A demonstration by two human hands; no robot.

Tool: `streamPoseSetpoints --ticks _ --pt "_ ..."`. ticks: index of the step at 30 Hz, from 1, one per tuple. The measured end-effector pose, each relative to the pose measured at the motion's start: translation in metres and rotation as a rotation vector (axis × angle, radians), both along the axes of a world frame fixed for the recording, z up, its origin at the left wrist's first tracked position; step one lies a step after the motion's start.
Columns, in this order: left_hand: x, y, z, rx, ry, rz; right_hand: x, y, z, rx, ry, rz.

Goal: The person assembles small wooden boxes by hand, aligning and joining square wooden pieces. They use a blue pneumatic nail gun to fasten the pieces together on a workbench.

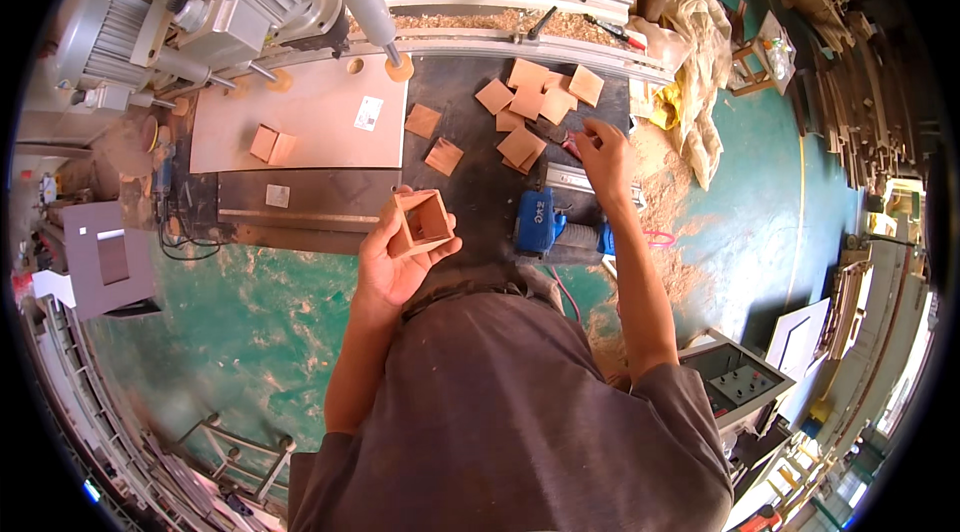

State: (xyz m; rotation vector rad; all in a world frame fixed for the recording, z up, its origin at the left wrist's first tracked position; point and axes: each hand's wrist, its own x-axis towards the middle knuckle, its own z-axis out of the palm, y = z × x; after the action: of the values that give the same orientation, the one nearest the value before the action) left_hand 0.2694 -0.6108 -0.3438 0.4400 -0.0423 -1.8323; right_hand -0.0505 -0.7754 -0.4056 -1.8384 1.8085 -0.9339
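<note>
My left hand (395, 262) holds a small open wooden box frame (422, 220) made of thin square panels, raised above the dark workbench (470, 192). My right hand (603, 154) reaches out over the bench's right side, fingers pinched on a small dark-and-red tool (571, 143) next to a pile of several loose square wooden panels (530, 97). Two more single panels (434, 138) lie apart on the bench.
A blue power tool (545, 222) lies on the bench near me. A pale board (310, 117) with a small assembled wooden piece (270, 143) sits left, under a grey drilling machine (230, 2). Sawdust lines the metal rail (520, 24) and green floor (740, 202).
</note>
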Motion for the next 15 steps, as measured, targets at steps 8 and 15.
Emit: streamPoseSetpoints --ticks 8,15 --pt "0.02 0.003 -0.002 -0.044 -0.173 0.053 -0.017 -0.093 -0.044 -0.08 0.307 0.107" --pt "0.046 0.013 0.001 -0.051 -0.322 0.118 -0.026 -0.103 -0.041 -0.035 0.332 0.128"
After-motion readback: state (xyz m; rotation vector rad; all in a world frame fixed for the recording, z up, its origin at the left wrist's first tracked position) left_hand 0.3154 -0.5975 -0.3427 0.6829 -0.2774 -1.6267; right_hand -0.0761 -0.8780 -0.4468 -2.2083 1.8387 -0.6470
